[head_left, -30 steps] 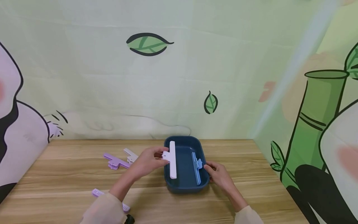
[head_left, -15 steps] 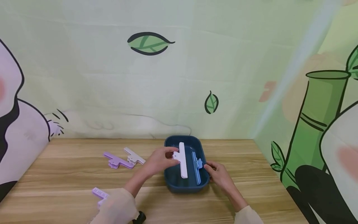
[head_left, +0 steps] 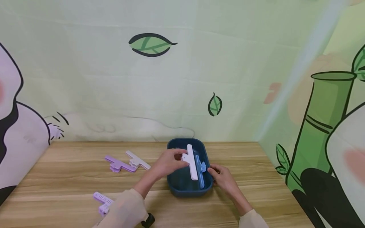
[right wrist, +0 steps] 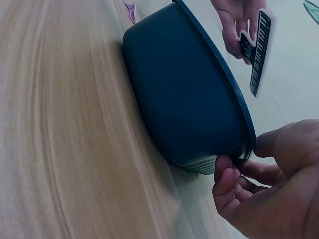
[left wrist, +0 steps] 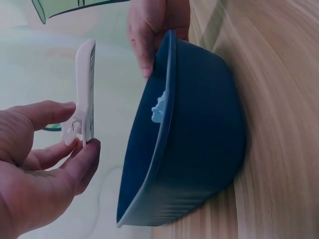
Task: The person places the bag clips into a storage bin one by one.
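My left hand pinches a white bag clip by its flower-shaped grip, thumb on one side and fingers on the other. In the left wrist view the clip is held above the rim of a dark blue plastic bin, apart from it. Inside the bin a light blue clip leans along the right wall; the white one hangs just left of it in the head view. My right hand grips the bin's right rim, with the thumb at the edge and fingers curled outside against the wall.
On the wooden table left of the bin lie a purple clip and a whitish clip, close together. Nearer the front, a lilac clip is partly covered by my left sleeve. A printed cloth stands behind the table.
My left hand has carried the white clip rightward across the bin, from its left side to beside the light blue clip. My right hand stays at the rim.
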`<state>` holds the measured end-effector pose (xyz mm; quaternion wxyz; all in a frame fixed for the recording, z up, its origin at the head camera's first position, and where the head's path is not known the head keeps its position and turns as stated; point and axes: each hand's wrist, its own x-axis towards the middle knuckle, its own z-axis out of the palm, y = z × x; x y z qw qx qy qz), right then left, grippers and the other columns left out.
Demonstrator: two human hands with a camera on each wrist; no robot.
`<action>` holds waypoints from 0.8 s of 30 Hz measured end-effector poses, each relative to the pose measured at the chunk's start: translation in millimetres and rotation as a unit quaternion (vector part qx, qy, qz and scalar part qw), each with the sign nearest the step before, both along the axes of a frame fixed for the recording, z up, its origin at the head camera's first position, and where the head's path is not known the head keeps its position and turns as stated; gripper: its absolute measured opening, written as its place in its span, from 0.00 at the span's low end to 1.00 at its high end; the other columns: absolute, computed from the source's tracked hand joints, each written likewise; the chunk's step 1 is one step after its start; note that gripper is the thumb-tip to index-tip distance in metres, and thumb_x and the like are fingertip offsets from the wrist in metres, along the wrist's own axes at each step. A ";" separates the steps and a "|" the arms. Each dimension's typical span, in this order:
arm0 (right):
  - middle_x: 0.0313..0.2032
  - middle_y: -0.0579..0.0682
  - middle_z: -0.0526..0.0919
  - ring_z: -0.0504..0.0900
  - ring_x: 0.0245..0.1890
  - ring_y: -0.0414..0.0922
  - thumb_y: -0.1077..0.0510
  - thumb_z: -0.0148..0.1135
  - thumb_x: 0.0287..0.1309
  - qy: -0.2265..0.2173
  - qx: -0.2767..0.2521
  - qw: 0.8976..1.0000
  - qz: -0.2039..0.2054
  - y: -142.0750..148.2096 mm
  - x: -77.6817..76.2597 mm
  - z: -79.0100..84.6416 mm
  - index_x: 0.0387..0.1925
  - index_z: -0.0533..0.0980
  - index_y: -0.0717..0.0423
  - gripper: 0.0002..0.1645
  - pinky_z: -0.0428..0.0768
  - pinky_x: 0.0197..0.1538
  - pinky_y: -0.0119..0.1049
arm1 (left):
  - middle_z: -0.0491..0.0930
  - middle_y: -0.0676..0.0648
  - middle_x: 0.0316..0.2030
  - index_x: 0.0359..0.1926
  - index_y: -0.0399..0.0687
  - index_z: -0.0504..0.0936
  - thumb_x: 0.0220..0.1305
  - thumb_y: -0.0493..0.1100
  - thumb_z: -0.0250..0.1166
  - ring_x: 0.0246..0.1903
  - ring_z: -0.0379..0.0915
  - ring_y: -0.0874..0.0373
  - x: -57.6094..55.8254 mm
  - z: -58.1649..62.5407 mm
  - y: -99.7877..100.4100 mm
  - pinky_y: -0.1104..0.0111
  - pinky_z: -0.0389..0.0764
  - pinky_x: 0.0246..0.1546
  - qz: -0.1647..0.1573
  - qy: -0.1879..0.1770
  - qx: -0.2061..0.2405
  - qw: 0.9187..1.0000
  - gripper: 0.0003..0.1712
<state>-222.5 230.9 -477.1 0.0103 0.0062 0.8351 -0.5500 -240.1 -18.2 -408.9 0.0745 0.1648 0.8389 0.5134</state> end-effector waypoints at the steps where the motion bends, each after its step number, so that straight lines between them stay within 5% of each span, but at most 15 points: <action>1: 0.45 0.61 0.84 0.83 0.35 0.49 0.63 0.58 0.74 0.000 -0.001 1.000 -0.001 0.0 0.1 0.0 0.59 0.79 0.69 0.18 0.84 0.33 0.37 | 0.81 0.41 0.51 0.64 0.41 0.81 0.65 0.41 0.73 0.46 0.74 0.48 -0.6 -0.5 1.0 0.61 0.84 0.47 -0.002 0.002 -0.001 1.000 0.27; 16: 0.44 0.61 0.84 0.82 0.34 0.49 0.62 0.58 0.74 0.002 -0.006 1.000 0.000 0.2 2.8 3.8 0.59 0.79 0.69 0.18 0.82 0.30 0.35 | 0.82 0.42 0.45 0.64 0.35 0.79 0.65 0.39 0.73 0.41 0.75 0.50 -9.8 -13.9 11.8 0.61 0.84 0.45 -0.012 -0.010 -0.034 0.999 0.28; 24: 0.42 0.60 0.84 0.82 0.33 0.50 0.63 0.58 0.74 0.005 -0.008 1.000 0.002 -0.1 2.0 3.1 0.58 0.79 0.70 0.17 0.82 0.30 0.36 | 0.84 0.40 0.44 0.62 0.32 0.80 0.63 0.39 0.74 0.38 0.76 0.51 -13.1 -21.8 19.3 0.61 0.84 0.44 -0.021 0.020 -0.078 0.997 0.28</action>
